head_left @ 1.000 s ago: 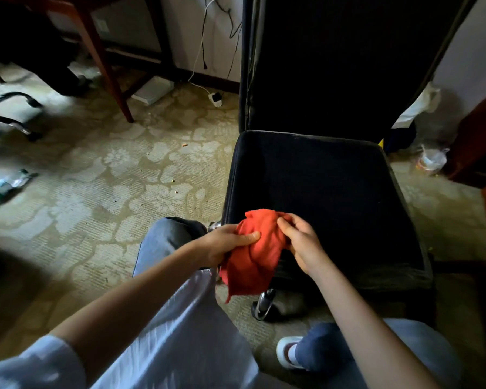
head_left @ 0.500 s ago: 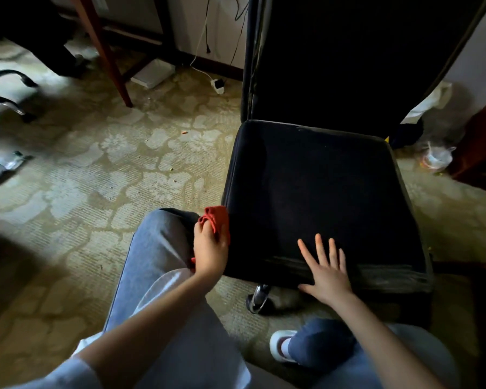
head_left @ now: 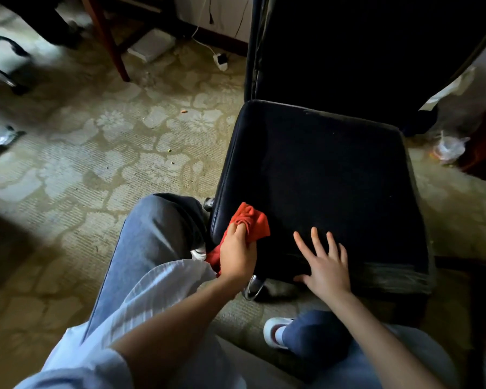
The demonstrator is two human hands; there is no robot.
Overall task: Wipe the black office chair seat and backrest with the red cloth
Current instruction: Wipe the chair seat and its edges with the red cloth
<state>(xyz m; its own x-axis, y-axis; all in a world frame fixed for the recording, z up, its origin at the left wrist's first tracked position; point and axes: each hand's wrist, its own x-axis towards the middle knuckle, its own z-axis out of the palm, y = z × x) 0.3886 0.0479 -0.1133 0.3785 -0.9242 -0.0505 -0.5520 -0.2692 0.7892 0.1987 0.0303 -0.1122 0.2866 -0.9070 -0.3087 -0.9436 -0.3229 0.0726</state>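
Nearest the camera, knees in blue jeans [head_left: 157, 234] and a white shoe [head_left: 275, 329] sit over patterned carpet [head_left: 96, 164]. Just beyond, at the front left corner of the black chair seat [head_left: 320, 169], the left hand [head_left: 237, 256] has its fingers curled tight round the bunched red cloth [head_left: 253, 220], which touches the seat there and hangs past the edge. Beside it, the right hand [head_left: 327, 268] lies flat on the seat's front edge, fingers spread and straight, holding nothing. Behind the seat rises the dark backrest [head_left: 362, 46]. Farther off, a white plug [head_left: 220, 61] lies near a wooden table leg [head_left: 110, 43], and a clear plastic bag [head_left: 448, 148] lies to the right.
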